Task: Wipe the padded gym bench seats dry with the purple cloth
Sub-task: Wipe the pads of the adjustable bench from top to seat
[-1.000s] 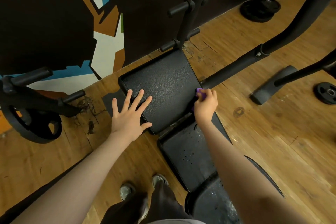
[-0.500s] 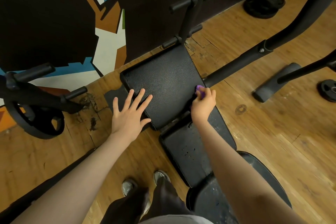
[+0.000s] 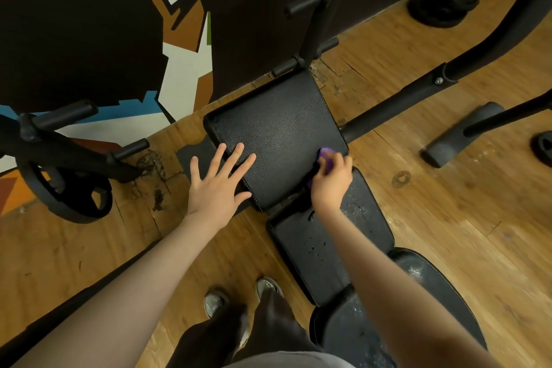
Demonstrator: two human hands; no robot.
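A black padded gym bench lies in front of me in three sections. The far pad point(image 3: 277, 134) looks matte. The middle pad point(image 3: 325, 251) and the near pad point(image 3: 418, 278) carry water drops and white specks. My left hand point(image 3: 218, 182) rests flat with spread fingers on the far pad's left near edge. My right hand point(image 3: 331, 181) grips the bunched purple cloth point(image 3: 326, 158) against the far pad's right near corner, above the gap to the middle pad. Most of the cloth is hidden under my fingers.
A black upright post point(image 3: 325, 9) with pegs rises behind the bench. A frame tube point(image 3: 418, 95) runs off to the right. Weight plates lie on the wooden floor at the left point(image 3: 68, 194), the far right point(image 3: 445, 3) and the right edge point(image 3: 542, 146). My shoes point(image 3: 239, 296) stand beside the bench.
My right hand with the cloth has slid slightly left along the far pad's near right corner. My left hand stays pressed on the pad. The camera has shifted a little.
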